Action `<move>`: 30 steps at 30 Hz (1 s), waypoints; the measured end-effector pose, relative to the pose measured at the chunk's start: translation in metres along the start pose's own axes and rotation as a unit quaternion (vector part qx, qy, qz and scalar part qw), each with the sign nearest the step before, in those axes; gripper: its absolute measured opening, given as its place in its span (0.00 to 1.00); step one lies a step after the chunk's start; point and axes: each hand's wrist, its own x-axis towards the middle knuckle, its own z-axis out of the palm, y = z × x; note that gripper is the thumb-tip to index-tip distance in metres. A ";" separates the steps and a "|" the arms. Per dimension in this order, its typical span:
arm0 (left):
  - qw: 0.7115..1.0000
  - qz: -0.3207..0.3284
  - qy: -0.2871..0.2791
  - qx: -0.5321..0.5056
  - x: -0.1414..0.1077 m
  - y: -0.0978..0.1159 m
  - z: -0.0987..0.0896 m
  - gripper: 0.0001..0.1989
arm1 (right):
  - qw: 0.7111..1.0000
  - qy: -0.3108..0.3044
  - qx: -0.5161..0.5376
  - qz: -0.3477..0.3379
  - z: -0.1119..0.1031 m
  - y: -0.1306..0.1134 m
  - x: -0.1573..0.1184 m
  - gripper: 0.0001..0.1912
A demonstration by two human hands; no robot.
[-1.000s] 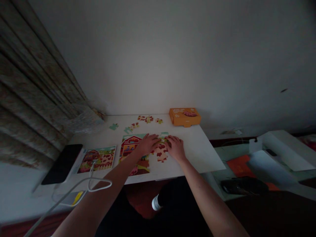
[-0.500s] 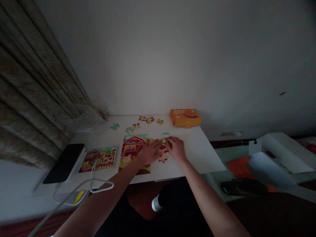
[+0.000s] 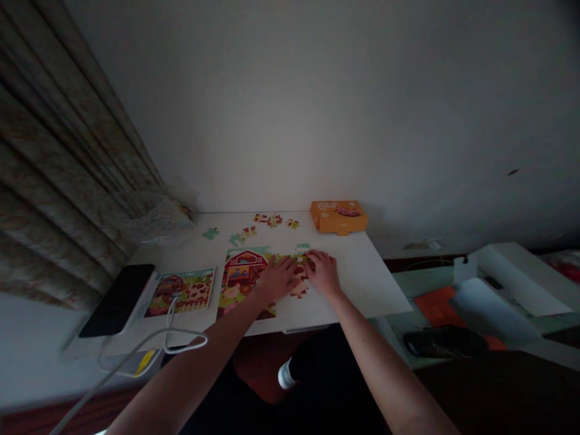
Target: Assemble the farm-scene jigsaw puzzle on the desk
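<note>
On the middle of the bench (image 3: 362, 284): farm jigsaw puzzle (image 3: 244, 279), red barn showing, not all joined, both hands on it.
Left hand (image 3: 277, 279): lying flat on the puzzle, fingers (image 3: 274, 264) loose and spread, no clench, no piece picked up.
Right hand (image 3: 323, 273): fingers (image 3: 309, 256) bent a little over red-spotted pieces (image 3: 299, 281), maybe pinching, too small to tell.
12 o'clock: loose puzzle pieces (image 3: 270, 220), in little bunches.
1 o'clock: orange box (image 3: 339, 217), shut.
9 o'clock: picture card (image 3: 180, 292) of the same farm, black phone (image 3: 116, 300), white cable (image 3: 170, 320).
Good touch: soft, flat push, edges lined up, no forcing.
</note>
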 end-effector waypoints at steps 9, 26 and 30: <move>0.999 0.021 -0.033 -0.012 0.015 -0.014 -0.004 0.23 | 1.000 -0.009 0.001 0.001 -0.001 0.000 0.000 0.16; 1.000 0.014 0.000 0.005 -0.028 -0.020 0.002 0.24 | 1.000 -0.008 0.023 0.010 -0.004 0.000 0.002 0.15; 0.996 -0.070 0.044 0.030 -0.081 -0.026 -0.002 0.26 | 1.000 -0.004 0.022 0.006 -0.004 0.000 0.002 0.14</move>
